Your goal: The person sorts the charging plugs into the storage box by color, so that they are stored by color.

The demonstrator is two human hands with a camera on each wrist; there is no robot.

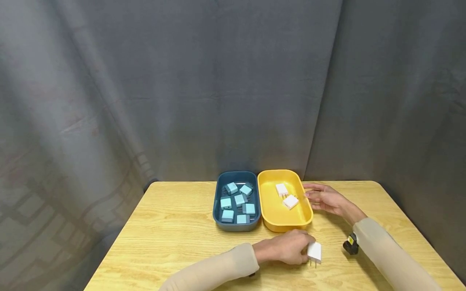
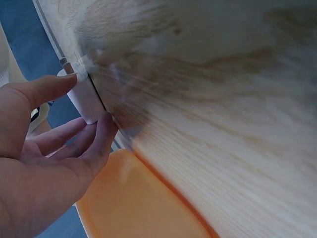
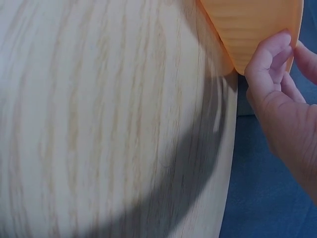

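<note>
My left hand (image 1: 305, 247) pinches a white plug adapter (image 1: 314, 251) on the wooden table, in front of the yellow tray (image 1: 306, 217). In the left wrist view the thumb and fingers (image 2: 101, 130) hold that adapter (image 2: 85, 98) by its sides, and its prongs point at the tabletop. My right hand (image 1: 309, 195) hovers by the tray's right rim with relaxed fingers and holds nothing. The right wrist view shows these fingers (image 3: 271, 55) just off the yellow tray (image 3: 252, 29). Two white adapters (image 1: 290, 201) lie inside the tray.
A dark blue tray (image 1: 217, 214) holding several light blue adapters (image 1: 239, 199) stands against the yellow tray's left side. Bare wooden table (image 1: 174, 234) stretches to the left and front. A grey curtain hangs behind the table.
</note>
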